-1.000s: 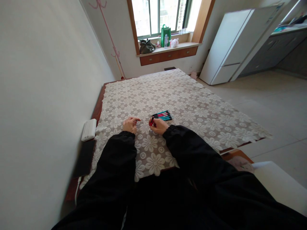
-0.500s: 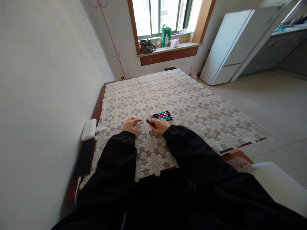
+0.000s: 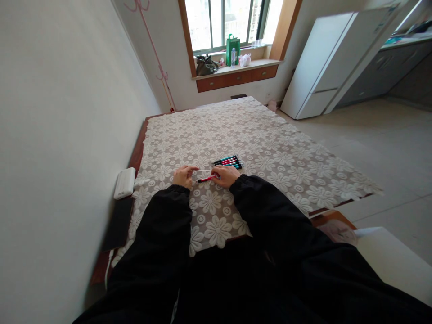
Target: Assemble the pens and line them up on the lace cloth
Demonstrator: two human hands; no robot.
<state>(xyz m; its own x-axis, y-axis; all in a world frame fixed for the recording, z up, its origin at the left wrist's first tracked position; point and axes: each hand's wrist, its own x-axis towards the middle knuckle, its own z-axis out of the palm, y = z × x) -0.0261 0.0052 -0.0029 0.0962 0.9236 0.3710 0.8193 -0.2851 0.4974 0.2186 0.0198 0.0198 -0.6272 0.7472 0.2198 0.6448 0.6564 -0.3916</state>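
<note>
Head view shows both hands low over the lace tablecloth [image 3: 270, 148], meeting just in front of the person's body. The right hand [image 3: 225, 176] pinches the back end of a red pen [image 3: 206, 179] between thumb and fingertips, the other fingers curled under; the pen lies nearly level and points across toward the left hand [image 3: 184, 175]. That hand is loosely closed, thumb and forefinger pressed together at the pen's tip end, as if nipping something thin there; whether it grips the tip itself or a slim part drawn from it is too small to tell. Held this way, one hand at each end, the pen stays steady between them and close to the cloth, so nothing falls far if it slips.

Just beyond the right hand's knuckles lies a row of pens [image 3: 229, 162], red and teal with black ends, side by side and touching, within easy reach without moving the forearm. Well out to the left of the left hand, at the table's wall edge, sits a white power bank [image 3: 124, 182] with a dark flat device [image 3: 119, 222] nearer the body beside it.

Both forearms, in black sleeves, angle inward from the elbows, wrists resting on or just above the cloth, palms turned down and toward each other.
</note>
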